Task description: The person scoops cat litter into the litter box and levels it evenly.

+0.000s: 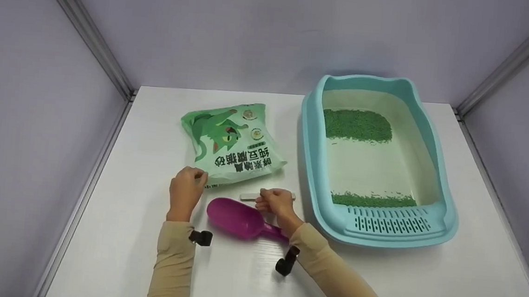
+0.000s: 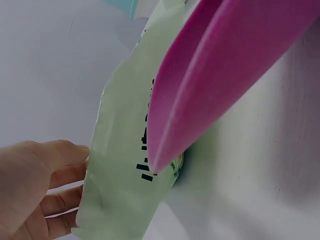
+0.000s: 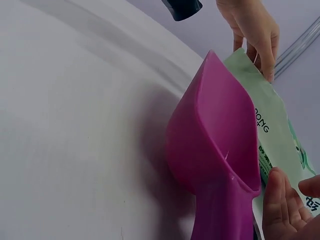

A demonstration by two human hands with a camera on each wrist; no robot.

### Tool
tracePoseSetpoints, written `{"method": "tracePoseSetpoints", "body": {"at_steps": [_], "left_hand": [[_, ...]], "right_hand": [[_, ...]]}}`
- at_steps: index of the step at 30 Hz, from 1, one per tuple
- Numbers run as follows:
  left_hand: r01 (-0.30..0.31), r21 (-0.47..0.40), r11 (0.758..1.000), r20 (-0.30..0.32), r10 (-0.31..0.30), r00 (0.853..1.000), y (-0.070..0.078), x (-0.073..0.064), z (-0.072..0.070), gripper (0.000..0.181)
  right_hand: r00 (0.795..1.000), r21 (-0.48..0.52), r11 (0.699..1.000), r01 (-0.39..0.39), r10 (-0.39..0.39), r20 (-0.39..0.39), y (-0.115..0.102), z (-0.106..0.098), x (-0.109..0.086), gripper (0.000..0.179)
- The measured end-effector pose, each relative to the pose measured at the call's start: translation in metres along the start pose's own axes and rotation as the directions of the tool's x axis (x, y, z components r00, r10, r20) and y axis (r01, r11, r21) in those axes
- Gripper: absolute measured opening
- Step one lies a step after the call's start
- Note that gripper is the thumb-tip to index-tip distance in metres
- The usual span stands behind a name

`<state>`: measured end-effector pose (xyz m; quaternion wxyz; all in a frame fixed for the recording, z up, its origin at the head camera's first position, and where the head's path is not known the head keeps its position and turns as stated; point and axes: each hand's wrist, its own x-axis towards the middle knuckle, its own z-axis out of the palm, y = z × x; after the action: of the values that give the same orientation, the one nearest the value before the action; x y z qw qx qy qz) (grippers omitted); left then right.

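A green cat litter bag (image 1: 239, 142) with a cat picture lies on the white table. At its near left corner, my left hand (image 1: 187, 192) pinches the bag's edge, which looks uneven in the left wrist view. My right hand (image 1: 279, 205) hovers over a slim white strip (image 1: 248, 196), thumb and fingers apart with nothing between them in the right wrist view (image 3: 287, 210). Just below that hand lies a magenta scoop (image 1: 236, 218), its handle pointing right under the wrist. The scoop (image 2: 220, 75) covers part of the bag in the left wrist view.
To the right stands a large light-blue litter box (image 1: 309, 170). Green litter pellets (image 1: 359, 125) form a patch at its far end, and more pellets (image 1: 372, 201) lie along its near end beside a slotted ledge (image 1: 392, 222). Pale walls (image 1: 272, 37) enclose the table.
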<state>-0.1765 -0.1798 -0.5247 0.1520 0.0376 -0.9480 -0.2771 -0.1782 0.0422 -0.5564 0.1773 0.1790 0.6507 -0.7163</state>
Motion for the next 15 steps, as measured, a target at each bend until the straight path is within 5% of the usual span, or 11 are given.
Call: {"method": "tracePoseSetpoints", "body": {"at_steps": [6,15], "left_hand": [[-0.048,0.014,0.999,0.011,0.047,0.999,0.009,0.008,0.004,0.015],[-0.085,0.039,0.996,0.122,0.079,0.989,0.023,0.017,0.010,0.015]], "right_hand": [[0.999,-0.005,1.000,0.022,-0.021,0.026,-0.002,0.004,0.004,0.029],[0.999,0.037,0.999,0.003,-0.005,0.037,-0.006,0.009,0.010,0.033]]}}
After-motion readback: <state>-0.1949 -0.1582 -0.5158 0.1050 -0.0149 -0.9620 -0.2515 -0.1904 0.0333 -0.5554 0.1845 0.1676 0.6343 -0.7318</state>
